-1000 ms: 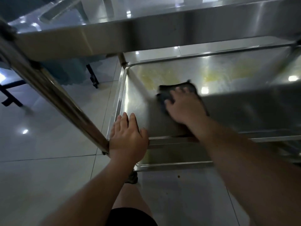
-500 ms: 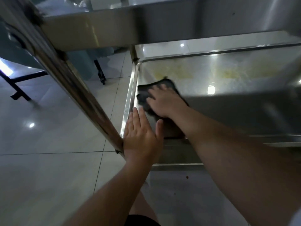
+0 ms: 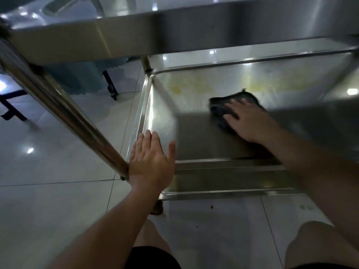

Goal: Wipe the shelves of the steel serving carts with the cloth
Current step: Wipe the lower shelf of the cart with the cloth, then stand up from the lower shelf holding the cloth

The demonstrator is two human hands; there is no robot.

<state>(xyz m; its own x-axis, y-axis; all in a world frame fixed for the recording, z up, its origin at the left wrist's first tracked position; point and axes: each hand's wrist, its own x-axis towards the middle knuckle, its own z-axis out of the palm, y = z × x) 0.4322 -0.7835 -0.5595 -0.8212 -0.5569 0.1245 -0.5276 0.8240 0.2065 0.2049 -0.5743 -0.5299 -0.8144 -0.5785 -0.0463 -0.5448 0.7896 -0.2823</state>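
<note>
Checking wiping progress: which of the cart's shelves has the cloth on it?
The lower shelf, under the top shelf; the right hand presses the dark cloth there.

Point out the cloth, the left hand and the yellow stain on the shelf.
cloth (image 3: 219,108): head view, its dark left part.
left hand (image 3: 150,164): head view, back of the hand.
yellow stain (image 3: 176,89): head view, its left patch.

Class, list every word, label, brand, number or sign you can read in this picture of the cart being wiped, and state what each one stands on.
None: no readable text shows anywhere.
The shiny steel lower shelf, the dark grey cloth under the right hand, the steel upper shelf edge and the pale floor tiles bear no writing, only light reflections and yellowish stains.
</note>
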